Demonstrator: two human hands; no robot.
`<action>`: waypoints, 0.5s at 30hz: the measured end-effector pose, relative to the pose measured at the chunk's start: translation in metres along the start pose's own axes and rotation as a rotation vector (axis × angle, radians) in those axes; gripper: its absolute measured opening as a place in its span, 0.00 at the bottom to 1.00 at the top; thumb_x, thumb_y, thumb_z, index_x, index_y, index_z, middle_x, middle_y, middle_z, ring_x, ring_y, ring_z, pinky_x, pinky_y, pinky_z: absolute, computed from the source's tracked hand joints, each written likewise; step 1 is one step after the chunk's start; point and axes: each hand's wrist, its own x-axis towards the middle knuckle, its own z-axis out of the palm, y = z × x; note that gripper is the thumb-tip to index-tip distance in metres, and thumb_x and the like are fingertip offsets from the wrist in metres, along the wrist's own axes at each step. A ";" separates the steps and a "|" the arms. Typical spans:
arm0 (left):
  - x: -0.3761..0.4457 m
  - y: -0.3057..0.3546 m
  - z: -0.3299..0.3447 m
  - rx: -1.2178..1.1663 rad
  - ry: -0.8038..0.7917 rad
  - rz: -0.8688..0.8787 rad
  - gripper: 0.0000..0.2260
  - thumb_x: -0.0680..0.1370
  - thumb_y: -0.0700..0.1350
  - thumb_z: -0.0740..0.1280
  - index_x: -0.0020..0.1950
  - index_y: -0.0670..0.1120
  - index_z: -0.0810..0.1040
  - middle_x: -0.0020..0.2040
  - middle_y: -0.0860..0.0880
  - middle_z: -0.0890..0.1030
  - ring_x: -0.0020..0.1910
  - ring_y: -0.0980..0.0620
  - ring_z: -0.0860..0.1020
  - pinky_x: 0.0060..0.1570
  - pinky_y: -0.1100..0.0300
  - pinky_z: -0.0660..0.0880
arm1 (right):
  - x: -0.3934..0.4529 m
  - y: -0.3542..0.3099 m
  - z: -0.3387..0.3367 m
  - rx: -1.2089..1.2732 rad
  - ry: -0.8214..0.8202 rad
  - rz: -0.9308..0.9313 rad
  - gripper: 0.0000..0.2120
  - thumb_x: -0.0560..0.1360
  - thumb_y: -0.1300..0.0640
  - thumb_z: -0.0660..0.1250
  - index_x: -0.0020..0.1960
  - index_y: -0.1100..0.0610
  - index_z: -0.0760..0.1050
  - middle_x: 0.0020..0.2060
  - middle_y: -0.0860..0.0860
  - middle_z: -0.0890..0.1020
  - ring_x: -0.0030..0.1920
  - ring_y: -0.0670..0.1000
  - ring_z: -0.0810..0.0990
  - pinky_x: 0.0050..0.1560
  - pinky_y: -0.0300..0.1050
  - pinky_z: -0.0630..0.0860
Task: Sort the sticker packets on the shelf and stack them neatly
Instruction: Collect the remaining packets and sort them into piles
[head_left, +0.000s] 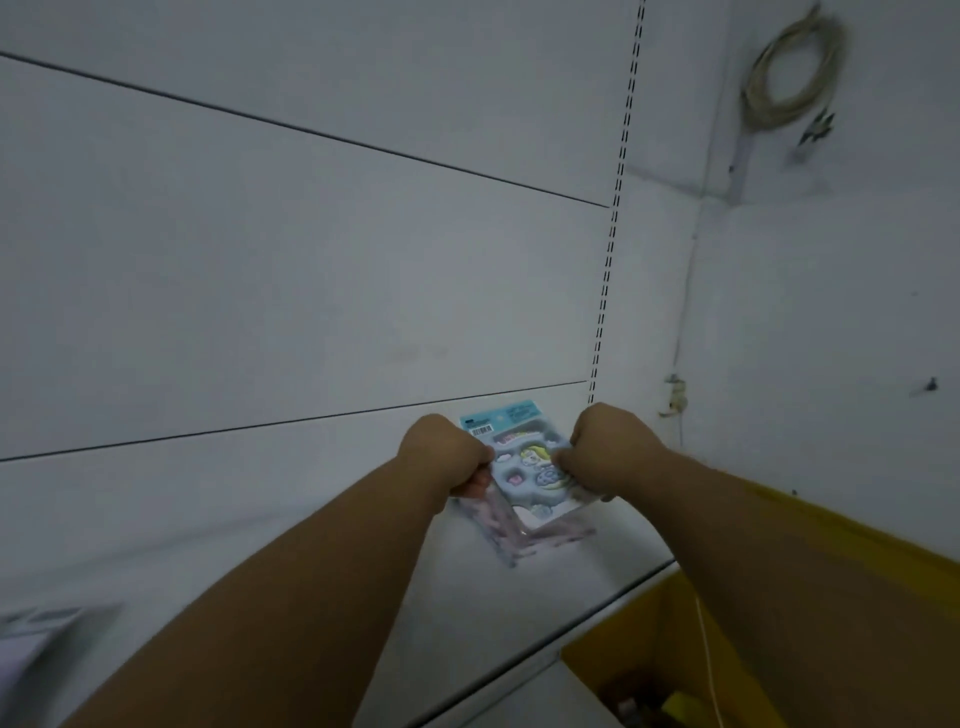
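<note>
A stack of sticker packets (524, 470) rests on the white shelf (260, 509), near its back right corner. The top packet is pale blue with puffy cartoon stickers and a barcode label at its far end. My left hand (449, 452) grips the stack's left side with curled fingers. Gripping the right side is my right hand (608, 452). The lower packets show as a pinkish blurred edge below the top one. Both forearms reach in from the bottom of the view.
A blurred packet (36, 634) lies at the shelf's left front. A yellow box (779, 597) stands open below the shelf's right end. A slotted upright (613, 218) runs up the back panel. A coiled cable (789, 78) hangs on the right wall.
</note>
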 end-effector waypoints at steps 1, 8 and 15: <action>0.009 -0.002 0.006 0.052 0.016 -0.008 0.08 0.72 0.38 0.74 0.42 0.35 0.78 0.35 0.38 0.83 0.27 0.46 0.82 0.31 0.50 0.83 | 0.011 0.008 0.009 0.015 -0.014 -0.014 0.11 0.72 0.53 0.69 0.36 0.57 0.70 0.29 0.52 0.75 0.31 0.53 0.77 0.31 0.44 0.76; 0.040 -0.015 0.025 0.408 0.060 -0.069 0.09 0.70 0.39 0.75 0.39 0.36 0.77 0.33 0.39 0.83 0.28 0.45 0.83 0.35 0.46 0.83 | 0.042 0.027 0.058 -0.036 -0.061 -0.091 0.17 0.70 0.50 0.71 0.32 0.53 0.63 0.29 0.48 0.69 0.29 0.44 0.67 0.25 0.39 0.60; 0.033 -0.031 0.010 0.852 0.221 0.175 0.12 0.71 0.50 0.72 0.43 0.47 0.71 0.45 0.47 0.83 0.37 0.50 0.81 0.33 0.61 0.76 | 0.036 -0.013 0.036 0.085 0.108 -0.323 0.16 0.73 0.47 0.67 0.54 0.58 0.76 0.51 0.55 0.78 0.51 0.56 0.78 0.49 0.48 0.76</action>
